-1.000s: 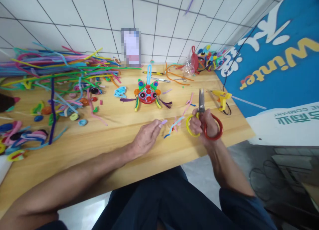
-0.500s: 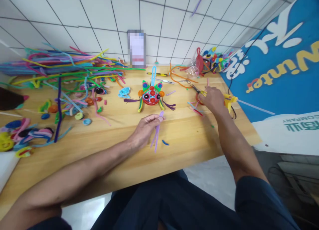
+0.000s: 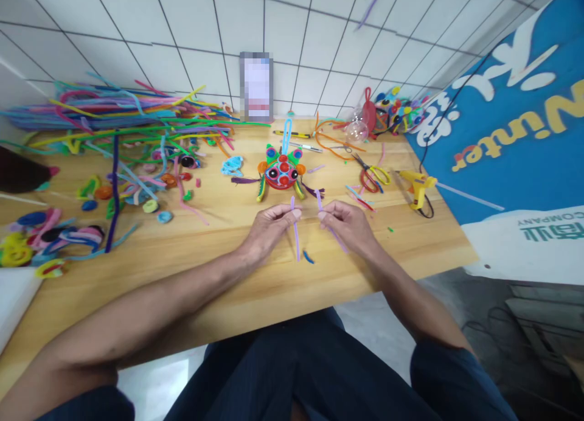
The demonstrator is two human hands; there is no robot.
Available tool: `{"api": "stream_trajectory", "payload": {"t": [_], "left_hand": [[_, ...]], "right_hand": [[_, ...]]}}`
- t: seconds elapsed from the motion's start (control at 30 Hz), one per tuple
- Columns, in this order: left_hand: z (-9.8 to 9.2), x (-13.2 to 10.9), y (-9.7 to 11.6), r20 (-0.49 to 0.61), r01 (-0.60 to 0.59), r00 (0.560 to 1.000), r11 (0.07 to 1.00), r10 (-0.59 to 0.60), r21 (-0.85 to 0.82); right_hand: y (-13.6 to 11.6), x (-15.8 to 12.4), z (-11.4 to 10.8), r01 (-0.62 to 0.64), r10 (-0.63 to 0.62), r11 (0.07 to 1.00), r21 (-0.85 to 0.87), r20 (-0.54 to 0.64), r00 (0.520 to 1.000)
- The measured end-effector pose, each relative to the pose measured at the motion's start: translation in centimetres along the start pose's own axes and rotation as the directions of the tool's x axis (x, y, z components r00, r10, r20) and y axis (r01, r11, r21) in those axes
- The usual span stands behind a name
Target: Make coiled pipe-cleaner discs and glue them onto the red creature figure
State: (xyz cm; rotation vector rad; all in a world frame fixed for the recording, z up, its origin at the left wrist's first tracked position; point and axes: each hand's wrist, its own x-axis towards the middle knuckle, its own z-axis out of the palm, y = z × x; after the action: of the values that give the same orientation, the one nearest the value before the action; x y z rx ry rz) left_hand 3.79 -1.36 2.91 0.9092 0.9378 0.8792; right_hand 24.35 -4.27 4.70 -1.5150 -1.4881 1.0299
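Between thumb and fingers, my left hand (image 3: 272,227) pinches a purple pipe cleaner (image 3: 297,241) that hangs down over the table. Another purple pipe cleaner (image 3: 338,238) is pinched in my right hand (image 3: 349,223), slanting down to the right. A small gap separates the two hands. Just beyond them lies a colourful animal-head ornament (image 3: 281,173) with a light blue loop on top and a dark purple tassel on each side. Under the left piece, a short blue scrap (image 3: 308,257) rests on the wood.
Scissors (image 3: 371,174) with red and yellow handles lie right of the ornament, near a yellow glue gun (image 3: 417,187). Bundled pipe cleaners (image 3: 137,114) and coiled pieces spread over the left side. A phone (image 3: 257,86) leans on the tiled wall. A utility knife (image 3: 292,134) lies behind the ornament.
My right hand has left the scissors, which now lie on the table, and come to the middle. The purple pieces held together in my left hand are now split between both hands.
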Motion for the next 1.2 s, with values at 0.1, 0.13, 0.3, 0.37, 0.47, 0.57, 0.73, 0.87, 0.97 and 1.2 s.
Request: {"api": "stream_trajectory", "payload": {"t": [0.1,0.13,0.3,0.37,0.47,0.57,0.73,0.87,0.97,1.2], "left_hand": [[-0.2,0.3,-0.5,0.028,-0.019,0.999,0.997,0.017,0.069],[-0.3,0.3,-0.6,0.048,-0.046,0.998,0.991,0.041,0.123],[-0.4,-0.6,0.0,0.149,-0.366,0.929,0.78,0.339,0.508],[-0.3,-1.1,0.7,0.204,-0.462,0.881,0.681,0.428,0.568],[-0.3,-1.4,1.6,0.321,-0.532,0.846,0.636,0.425,0.559],[-0.3,-1.2,1.7,0.358,-0.5,0.863,0.71,0.357,0.496],[-0.7,-0.2,1.4,0.21,-0.323,0.943,0.862,0.258,0.391],[-1.0,0.6,2.2,0.101,-0.226,0.974,0.907,0.203,0.355],[-1.0,0.6,3.1,0.065,-0.202,0.979,0.914,0.192,0.353],[-3.7,1.7,7.5,0.03,-0.351,0.932,0.882,0.361,0.314]], "right_hand": [[-0.5,0.5,-2.7,0.04,-0.049,0.989,-0.146,-0.059,0.997],[-0.7,0.4,-3.3,0.044,-0.056,0.981,-0.191,-0.06,0.997],[-1.7,-0.9,-3.7,0.066,-0.061,0.954,-0.292,0.027,0.998],[-1.9,-1.6,-3.2,0.073,-0.053,0.954,-0.289,0.078,0.996],[-2.2,-2.4,-2.2,0.107,-0.065,0.953,-0.284,0.154,0.986],[-2.7,-2.7,-1.8,0.153,-0.097,0.949,-0.274,0.205,0.974],[-2.7,-2.5,-3.9,0.15,-0.1,0.926,-0.347,0.158,0.982],[-1.0,-2.3,-6.8,0.045,-0.057,0.91,-0.412,-0.016,0.998],[0.4,-2.2,-8.2,0.004,-0.063,0.897,-0.442,-0.119,0.991],[1.3,-1.8,-9.1,-0.009,-0.092,0.892,-0.451,-0.202,0.975]]}}
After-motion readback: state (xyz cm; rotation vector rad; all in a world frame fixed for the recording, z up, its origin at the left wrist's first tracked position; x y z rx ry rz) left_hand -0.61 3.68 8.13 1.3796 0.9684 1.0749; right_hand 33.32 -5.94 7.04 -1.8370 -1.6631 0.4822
